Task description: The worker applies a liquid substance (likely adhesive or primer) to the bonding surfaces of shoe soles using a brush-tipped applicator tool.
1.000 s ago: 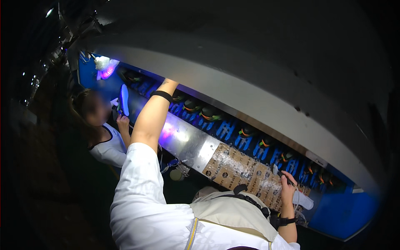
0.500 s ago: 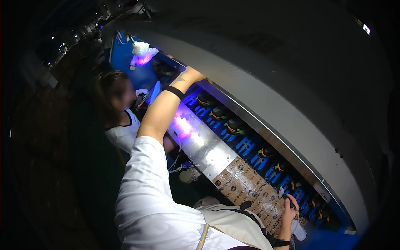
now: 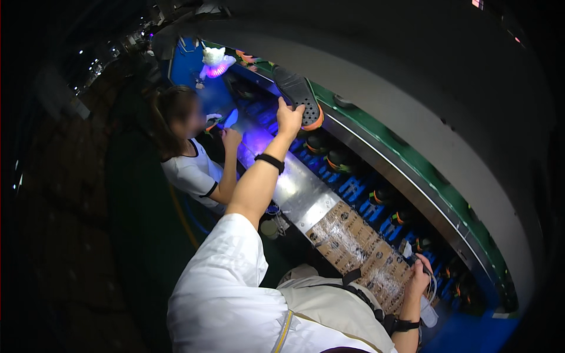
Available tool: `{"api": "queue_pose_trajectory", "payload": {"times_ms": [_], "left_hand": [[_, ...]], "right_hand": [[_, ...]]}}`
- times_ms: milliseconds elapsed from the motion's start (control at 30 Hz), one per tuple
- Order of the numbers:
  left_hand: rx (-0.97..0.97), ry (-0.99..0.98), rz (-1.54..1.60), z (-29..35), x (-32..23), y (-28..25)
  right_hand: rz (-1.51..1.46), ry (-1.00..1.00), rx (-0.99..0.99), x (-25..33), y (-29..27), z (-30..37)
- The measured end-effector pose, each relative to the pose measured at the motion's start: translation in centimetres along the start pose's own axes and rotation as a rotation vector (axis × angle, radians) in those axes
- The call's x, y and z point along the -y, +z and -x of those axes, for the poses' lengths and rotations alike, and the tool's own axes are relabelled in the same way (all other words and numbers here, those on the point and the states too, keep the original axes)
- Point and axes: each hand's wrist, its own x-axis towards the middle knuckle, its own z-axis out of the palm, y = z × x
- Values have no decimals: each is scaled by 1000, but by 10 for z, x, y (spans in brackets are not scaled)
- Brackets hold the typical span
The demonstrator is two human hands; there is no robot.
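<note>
Green ledge (image 3: 374, 124) beside dark shoe sole (image 3: 294, 89), orange-edged, hole-dotted.

A thin yellow line (image 3: 183, 216) marks the dark green floor (image 3: 138, 241); small white lights (image 3: 77, 90) dot the dim background.

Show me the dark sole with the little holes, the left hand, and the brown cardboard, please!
Dark sole (image 3: 297, 90): head view, on its flat face.
Left hand (image 3: 289, 120): head view, on its back.
Brown cardboard (image 3: 358, 252): head view, mid-surface.
</note>
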Motion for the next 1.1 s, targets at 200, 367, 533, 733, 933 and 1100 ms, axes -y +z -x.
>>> {"api": "queue_pose_trajectory", "payload": {"times_ms": [200,367,533,733,933,1100], "left_hand": [[495,-497,834,170,-2,1],[668,-784,936,292,17,15],[822,-695,1116,345,-36,21],[885,-828,1269,380,-52,34],[949,-910,1028,412,-85,47],[867,-726,911,414,-86,64]], "right_hand": [[-257,31,71,14,-9,6],[-288,-29,175,57,10,18],[-88,-96,294,93,37,27],[-46,-210,379,145,90,29],[-137,-239,268,140,105,11],[19,-295,228,147,99,22]]}}
